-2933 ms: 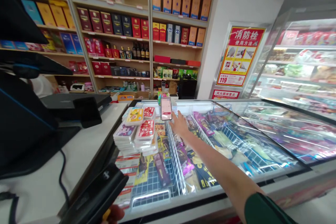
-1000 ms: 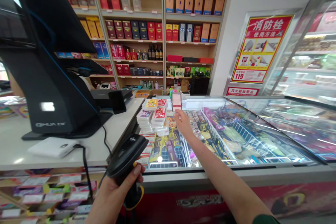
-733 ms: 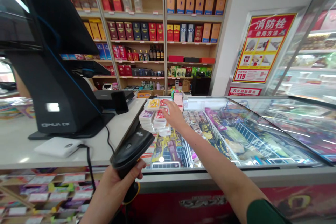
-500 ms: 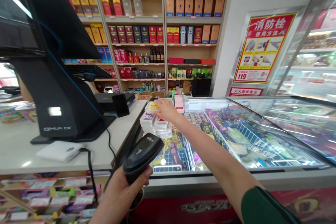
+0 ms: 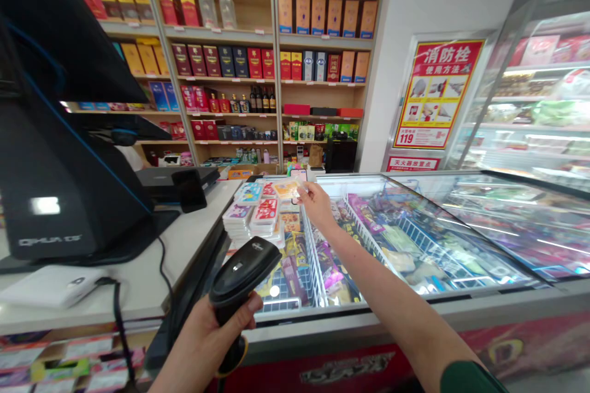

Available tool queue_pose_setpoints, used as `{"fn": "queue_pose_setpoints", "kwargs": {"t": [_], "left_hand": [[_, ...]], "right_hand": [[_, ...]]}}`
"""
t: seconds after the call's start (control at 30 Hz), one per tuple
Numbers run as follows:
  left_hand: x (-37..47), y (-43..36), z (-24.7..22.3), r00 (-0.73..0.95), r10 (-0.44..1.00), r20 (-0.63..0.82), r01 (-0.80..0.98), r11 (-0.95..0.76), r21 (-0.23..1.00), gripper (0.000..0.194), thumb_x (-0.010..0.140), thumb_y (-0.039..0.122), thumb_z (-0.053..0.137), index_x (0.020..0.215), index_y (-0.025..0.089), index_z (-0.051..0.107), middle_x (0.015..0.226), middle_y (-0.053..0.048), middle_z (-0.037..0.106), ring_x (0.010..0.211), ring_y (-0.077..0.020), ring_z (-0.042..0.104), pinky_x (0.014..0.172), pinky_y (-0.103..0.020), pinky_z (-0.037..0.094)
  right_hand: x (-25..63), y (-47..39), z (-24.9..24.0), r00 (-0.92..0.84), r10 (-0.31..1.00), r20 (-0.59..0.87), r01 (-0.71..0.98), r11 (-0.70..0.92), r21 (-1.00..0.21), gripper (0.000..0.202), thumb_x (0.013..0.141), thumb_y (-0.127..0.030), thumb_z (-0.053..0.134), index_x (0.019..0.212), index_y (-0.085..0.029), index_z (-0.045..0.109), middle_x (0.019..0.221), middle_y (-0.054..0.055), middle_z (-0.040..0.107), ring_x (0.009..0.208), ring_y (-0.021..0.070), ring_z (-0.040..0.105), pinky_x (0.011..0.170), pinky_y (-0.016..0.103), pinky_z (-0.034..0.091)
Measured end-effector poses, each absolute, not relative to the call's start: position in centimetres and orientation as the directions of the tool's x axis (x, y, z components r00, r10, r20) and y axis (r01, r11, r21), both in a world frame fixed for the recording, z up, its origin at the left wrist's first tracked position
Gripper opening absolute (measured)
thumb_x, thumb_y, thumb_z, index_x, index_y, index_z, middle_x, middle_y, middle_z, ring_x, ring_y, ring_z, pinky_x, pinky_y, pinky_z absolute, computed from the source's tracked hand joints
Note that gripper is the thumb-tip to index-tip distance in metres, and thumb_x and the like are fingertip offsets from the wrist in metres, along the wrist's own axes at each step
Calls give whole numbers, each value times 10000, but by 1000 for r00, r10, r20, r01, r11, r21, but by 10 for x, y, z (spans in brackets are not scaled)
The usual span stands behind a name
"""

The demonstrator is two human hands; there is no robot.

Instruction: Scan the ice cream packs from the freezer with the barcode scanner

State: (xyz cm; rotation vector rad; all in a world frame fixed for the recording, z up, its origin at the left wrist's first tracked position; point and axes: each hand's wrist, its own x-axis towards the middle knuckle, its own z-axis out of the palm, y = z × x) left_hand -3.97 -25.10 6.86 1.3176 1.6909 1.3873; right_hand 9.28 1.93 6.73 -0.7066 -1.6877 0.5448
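My left hand [image 5: 220, 330] is wrapped round the handle of a black barcode scanner [image 5: 246, 267], its head tilted up and to the right. Beyond it, my right hand [image 5: 316, 202] pinches the right end of a flat yellow-and-white packet [image 5: 286, 188]. The packet is just above and beside stacks of similar flat packets [image 5: 265, 212] with blue, red and purple fronts, which rest on the glass top of a chest freezer [image 5: 359, 178]. Behind my right fingers a phone [image 5: 298, 175] with a lit screen is partly covered.
A checkout terminal [image 5: 69, 196] stands on the white counter [image 5: 193, 236] at left, with a white box [image 5: 50, 287] and cables in front. A dark phone [image 5: 189, 191] leans upright nearby. Wire baskets [image 5: 316, 258] of packaged goods lie under the freezer glass. Shelves [image 5: 207, 37] line the back wall.
My right hand has lifted the yellow packet off the stack and drawn it to the right, uncovering a blue packet. The view has turned slightly right; my left hand still holds the scanner.
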Motion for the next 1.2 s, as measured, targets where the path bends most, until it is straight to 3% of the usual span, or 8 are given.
{"fn": "queue_pose_setpoints", "kwargs": {"t": [0.1,0.2,0.37,0.67,1.2], "left_hand": [[-28,-233,72,-285,951,123,316,-28,948,421,682,592,697,675,171,687,617,-40,652,626,-184,601,625,-274,473],[-14,-210,68,-250,965,77,290,-2,957,424,661,568,728,734,153,686,632,-42,662,636,-190,614,622,-282,476],[16,-180,55,-238,971,38,206,13,978,498,651,540,745,928,131,682,640,-20,657,606,-184,618,611,-297,483],[39,-157,51,-274,960,63,310,26,950,429,697,548,700,840,144,672,575,-7,645,581,-175,601,615,-289,465],[35,-148,45,-263,964,36,342,59,938,517,680,621,690,867,141,650,593,-22,671,571,-191,630,583,-300,475]], "right_hand": [[134,33,43,-90,842,533,-90,526,-846,269,841,-449,609,955,-208,643,825,3,685,676,175,685,708,340,581],[168,42,18,-63,884,463,-199,443,-874,305,773,-454,665,939,-200,632,819,5,702,657,171,690,745,375,596],[197,43,-13,-49,905,423,-221,404,-888,362,745,-470,688,974,-193,637,868,17,720,747,182,705,806,394,598],[199,38,-19,-100,927,361,-264,325,-908,335,736,-454,704,944,-200,639,918,21,731,757,193,708,752,367,608],[196,28,-21,-138,927,350,-254,308,-917,390,738,-479,703,995,-191,654,959,46,736,766,205,710,748,372,603]]}}
